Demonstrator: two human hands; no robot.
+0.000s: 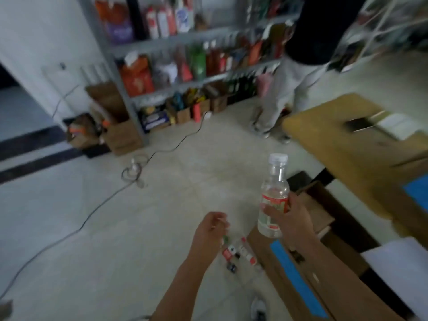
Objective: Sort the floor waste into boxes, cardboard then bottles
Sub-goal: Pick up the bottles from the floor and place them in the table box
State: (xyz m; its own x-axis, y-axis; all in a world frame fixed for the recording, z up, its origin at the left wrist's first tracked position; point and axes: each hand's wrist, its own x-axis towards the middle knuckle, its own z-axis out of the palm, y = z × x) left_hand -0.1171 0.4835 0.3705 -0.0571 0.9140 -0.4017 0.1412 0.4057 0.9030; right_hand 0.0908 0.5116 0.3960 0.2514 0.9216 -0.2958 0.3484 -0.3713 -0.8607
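A cardboard box (269, 258) sits at right. Above its edge the right hand (289, 218) wraps the label of a clear, white-capped bottle (274, 193), which is likely light, stiff and slick, so this mid-body hold suits it. The left hand (212, 228) hangs loosely curled, seemingly empty.

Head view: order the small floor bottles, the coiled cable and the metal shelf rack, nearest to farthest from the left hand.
1. The small floor bottles, just below the left hand.
2. The coiled cable, on the floor ahead, leftward.
3. The metal shelf rack, against the far wall.
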